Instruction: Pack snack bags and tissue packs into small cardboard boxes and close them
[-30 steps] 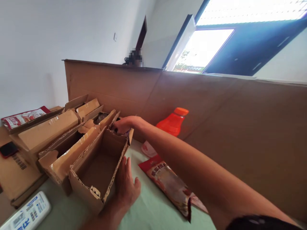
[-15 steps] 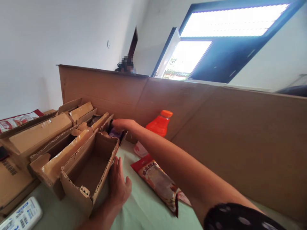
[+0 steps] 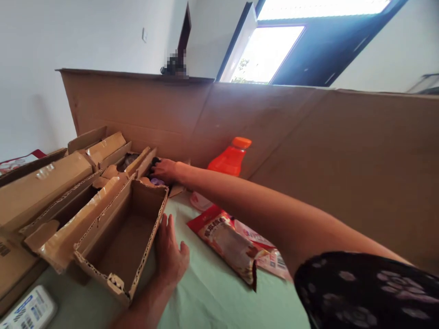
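My right hand (image 3: 164, 170) reaches into a small cardboard compartment behind the long box. Its fingers are bent around a dark object (image 3: 155, 161) that I cannot make out, and something purple (image 3: 157, 182) shows below them. Beside the right wall of an open long cardboard box (image 3: 118, 237) lies my left hand (image 3: 173, 253), fingers stretched, thumb apart, holding nothing. Under my right forearm are a red and brown snack packet (image 3: 226, 244) and a pink packet (image 3: 274, 262). An orange bottle (image 3: 228, 157) stands just behind that forearm.
More open cardboard boxes (image 3: 51, 183) fill the left side. A white package with blue print (image 3: 30, 306) lies at the lower left on the green cloth (image 3: 209, 301). A tall cardboard panel (image 3: 343, 160) runs along the back.
The view has tilted down a little. My right hand stays in the far compartment, with a dark object now showing more at its fingertips. My left hand keeps its place beside the box.
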